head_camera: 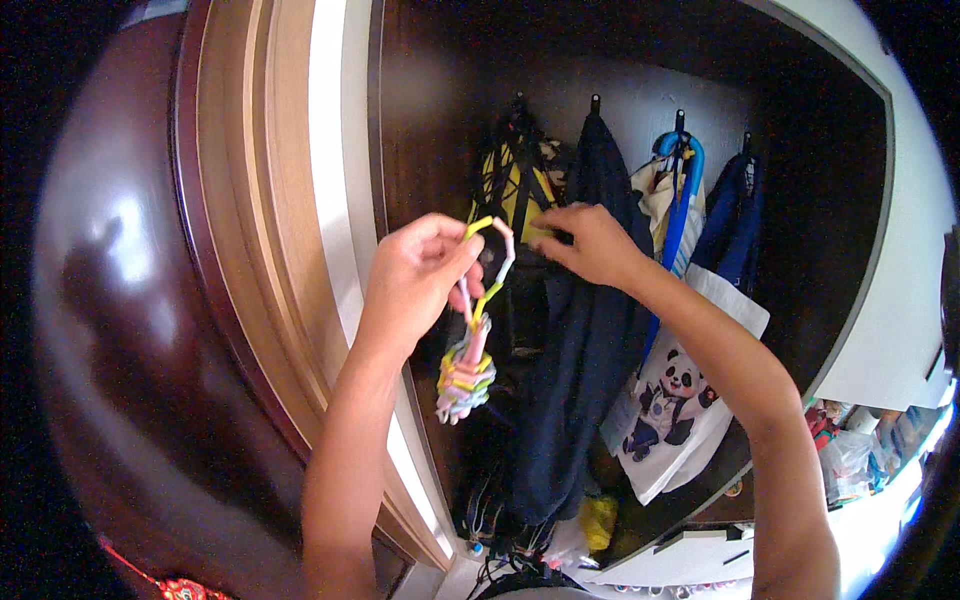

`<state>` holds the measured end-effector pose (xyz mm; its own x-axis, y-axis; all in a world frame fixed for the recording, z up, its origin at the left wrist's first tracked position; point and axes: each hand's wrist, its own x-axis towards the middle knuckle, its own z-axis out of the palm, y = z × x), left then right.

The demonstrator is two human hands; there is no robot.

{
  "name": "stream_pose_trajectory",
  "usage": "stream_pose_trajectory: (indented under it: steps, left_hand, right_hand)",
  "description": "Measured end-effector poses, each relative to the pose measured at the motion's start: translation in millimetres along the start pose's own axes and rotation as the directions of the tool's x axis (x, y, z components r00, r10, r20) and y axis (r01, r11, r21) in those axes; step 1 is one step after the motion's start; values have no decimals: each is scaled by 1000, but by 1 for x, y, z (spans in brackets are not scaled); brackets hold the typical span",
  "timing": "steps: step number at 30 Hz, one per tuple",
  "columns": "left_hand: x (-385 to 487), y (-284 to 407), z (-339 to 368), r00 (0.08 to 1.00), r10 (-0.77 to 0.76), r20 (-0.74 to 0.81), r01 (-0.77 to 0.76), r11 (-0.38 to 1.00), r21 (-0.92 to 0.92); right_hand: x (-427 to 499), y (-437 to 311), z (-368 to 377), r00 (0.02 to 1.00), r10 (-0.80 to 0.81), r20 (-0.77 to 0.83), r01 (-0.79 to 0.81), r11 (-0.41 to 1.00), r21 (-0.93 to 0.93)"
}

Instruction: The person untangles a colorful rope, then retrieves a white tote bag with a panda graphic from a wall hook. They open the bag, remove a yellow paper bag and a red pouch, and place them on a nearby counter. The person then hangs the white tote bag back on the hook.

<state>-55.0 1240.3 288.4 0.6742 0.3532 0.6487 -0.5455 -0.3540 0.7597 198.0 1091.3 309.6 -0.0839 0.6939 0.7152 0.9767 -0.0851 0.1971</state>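
Observation:
Pinched between the thumb and fingers of my left hand (431, 262) is the loop of a beaded rope (465, 379), strung from tube-shaped yellow, pink, pale blue and white pieces. Its lower part hangs bunched in a bundle below the hand. My right hand (589, 240) is raised just right of the loop, thumb and fingers apart, holding nothing that I can see. Behind both hands, a black and yellow bag (517, 191) and a long dark garment (577, 360) hang from hooks inside a dark wooden cabinet.
To the right hang a blue-handled umbrella (679, 187) and a white tote bag (679, 405) with a panda print. A wooden door frame (277, 187) and glossy dark door (120, 262) stand at left. Plastic-wrapped items (855, 450) fill a right-hand shelf; a yellow bag (598, 523) lies low.

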Motion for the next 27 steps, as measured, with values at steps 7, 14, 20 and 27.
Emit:
stream_pose_trajectory:
  steps: [7, 14, 20, 27]
  left_hand:
    - [122, -5, 13, 991, 22, -132, -7, 994, 113]
    - [230, -43, 15, 924, 211, -318, -107, 943, 316]
    - [284, -57, 41, 712, 662, -234, -204, 514, 833]
    - [312, -64, 33, 799, 580, -161, -64, 347, 936]
  right_hand:
    - [59, -28, -29, 900, 418, 120, -305, 410, 860]
    - [131, 56, 9, 837, 542, -67, -284, 537, 794]
    - [177, 137, 27, 848, 325, -418, -209, 931, 300]
    - [192, 148, 45, 870, 233, -434, -208, 973, 105]
